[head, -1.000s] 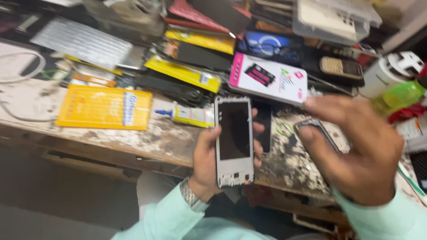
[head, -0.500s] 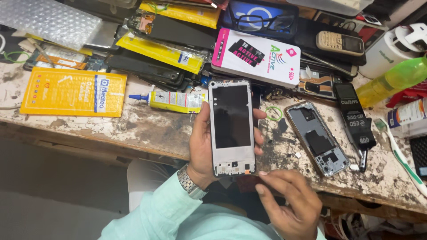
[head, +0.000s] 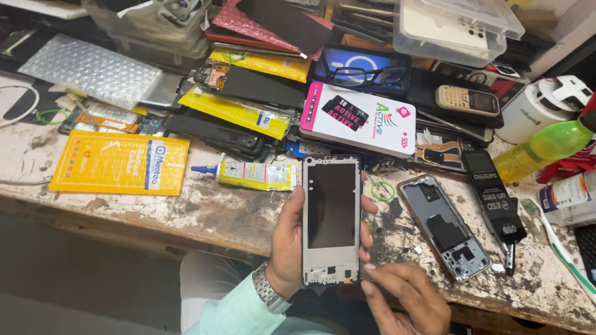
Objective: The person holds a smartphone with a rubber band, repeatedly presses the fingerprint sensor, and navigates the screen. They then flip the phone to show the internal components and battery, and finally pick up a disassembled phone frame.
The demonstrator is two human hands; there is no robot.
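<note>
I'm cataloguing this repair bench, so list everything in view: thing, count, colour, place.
phone display frame: 1, silver with dark screen, in left hand
phone back housing: 1, grey, bench right
glue tube: 1, yellow, blue tip, bench centre
orange packet: 1, bench left
white box: 1, pink edge, behind frame
keypad phone: 1, beige, back right
glasses: 1, black, back centre
green bottle: 1, right
bubble wrap: 1, clear, back left
toothbrush: 1, green-white, far right
left hand: holds frame
right hand: at frame's bottom corner

A worker's left hand point(head: 292, 248) wears a silver metal-link wristwatch point(head: 270, 293) above a pale mint-green shirt sleeve point(head: 233, 313).
</note>
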